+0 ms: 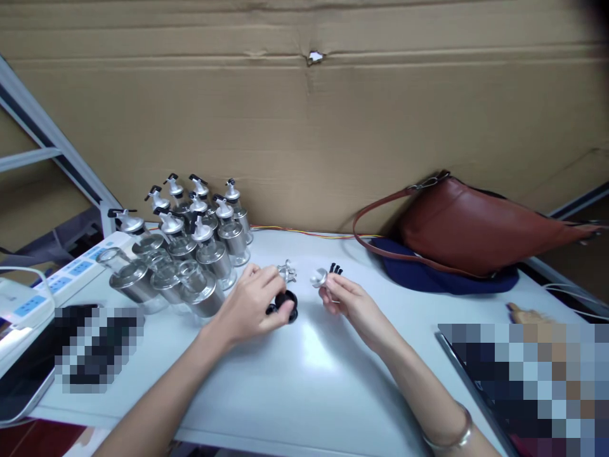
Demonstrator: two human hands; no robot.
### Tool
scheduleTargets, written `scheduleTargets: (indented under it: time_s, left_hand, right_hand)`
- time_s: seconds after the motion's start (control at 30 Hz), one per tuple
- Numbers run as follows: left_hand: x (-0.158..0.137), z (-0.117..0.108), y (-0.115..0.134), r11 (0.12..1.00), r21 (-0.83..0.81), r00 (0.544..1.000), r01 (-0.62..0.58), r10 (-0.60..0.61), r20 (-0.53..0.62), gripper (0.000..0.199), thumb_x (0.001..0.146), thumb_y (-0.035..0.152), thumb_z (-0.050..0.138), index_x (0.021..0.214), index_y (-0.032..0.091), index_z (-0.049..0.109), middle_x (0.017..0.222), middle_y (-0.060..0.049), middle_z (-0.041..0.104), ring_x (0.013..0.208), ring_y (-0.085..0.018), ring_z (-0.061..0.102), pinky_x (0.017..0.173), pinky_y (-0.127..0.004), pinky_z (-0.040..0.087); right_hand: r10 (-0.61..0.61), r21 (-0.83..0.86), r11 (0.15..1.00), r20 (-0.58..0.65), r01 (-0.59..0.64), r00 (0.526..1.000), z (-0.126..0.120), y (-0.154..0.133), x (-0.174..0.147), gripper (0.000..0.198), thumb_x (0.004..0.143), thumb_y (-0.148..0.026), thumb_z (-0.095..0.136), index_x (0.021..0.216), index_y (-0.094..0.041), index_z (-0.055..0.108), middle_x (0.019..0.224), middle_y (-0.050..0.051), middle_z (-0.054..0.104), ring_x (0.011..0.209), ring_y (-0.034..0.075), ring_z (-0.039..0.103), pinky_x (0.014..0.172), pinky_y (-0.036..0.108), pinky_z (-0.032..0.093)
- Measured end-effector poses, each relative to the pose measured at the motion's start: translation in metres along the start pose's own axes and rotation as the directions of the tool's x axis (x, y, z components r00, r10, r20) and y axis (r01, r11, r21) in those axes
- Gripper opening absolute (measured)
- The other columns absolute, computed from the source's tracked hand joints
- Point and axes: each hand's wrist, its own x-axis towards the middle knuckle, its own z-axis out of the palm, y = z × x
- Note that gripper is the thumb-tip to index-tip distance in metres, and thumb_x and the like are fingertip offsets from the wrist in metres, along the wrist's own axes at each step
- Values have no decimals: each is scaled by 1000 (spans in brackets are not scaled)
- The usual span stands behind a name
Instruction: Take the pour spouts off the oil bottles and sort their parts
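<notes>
My left hand [257,298] is over the table, thumb and fingers curled around a black plastic ring [289,298] that lies among other small black round parts. To its right, my right hand [345,293] pinches a silver dome-shaped bottle cap [318,277], its hollow underside partly showing. Just behind my left fingers lies a small cluster of silver spout pieces [287,271]. Several small black levers [335,268] rest beyond my right fingertips. On the left stand glass bottles with metal sleeves [214,254]; many wear silver pourer tops, while three front ones [202,295] have open necks.
A brown leather bag [466,228] lies on dark blue cloth [428,276] at the back right. A white power strip [71,273] and a phone-like black device [38,355] are at the left. A cardboard wall [285,127] closes off the back of the white table [285,393].
</notes>
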Motion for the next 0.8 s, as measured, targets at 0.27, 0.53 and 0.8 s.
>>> scheduleTargets:
  time_s: [0.27, 0.53, 0.8]
  left_hand:
    - [-6, 2, 6, 973, -91, 861, 211, -140, 489, 12, 69, 22, 63, 67, 18, 53, 113, -8, 51, 110, -28, 44, 91, -41, 37]
    - [-8, 3, 9, 961, -73, 783, 267, -172, 598, 9, 72, 22, 64, 71, 18, 56, 109, -7, 53, 98, -25, 53, 82, -37, 43]
    - [-8, 4, 10, 959, -32, 787, 282, -212, 579, 14, 71, 23, 63, 76, 19, 50, 92, -3, 54, 81, -22, 54, 70, -31, 42]
  right_hand:
    - [-380, -721, 664, -98, 198, 920, -8, 19, 10, 22, 79, -30, 54, 90, -21, 71, 83, 4, 56, 69, 17, 53, 69, 30, 43]
    - [-369, -976, 211, -128, -51, 921, 10, 9, 29, 22, 89, -23, 50, 93, -15, 70, 82, 11, 65, 71, 21, 62, 64, 29, 41]
    - [-328, -980, 195, -36, 30, 944, 28, 23, 42, 21, 89, -29, 55, 97, -16, 69, 83, 9, 64, 66, 20, 62, 59, 27, 36]
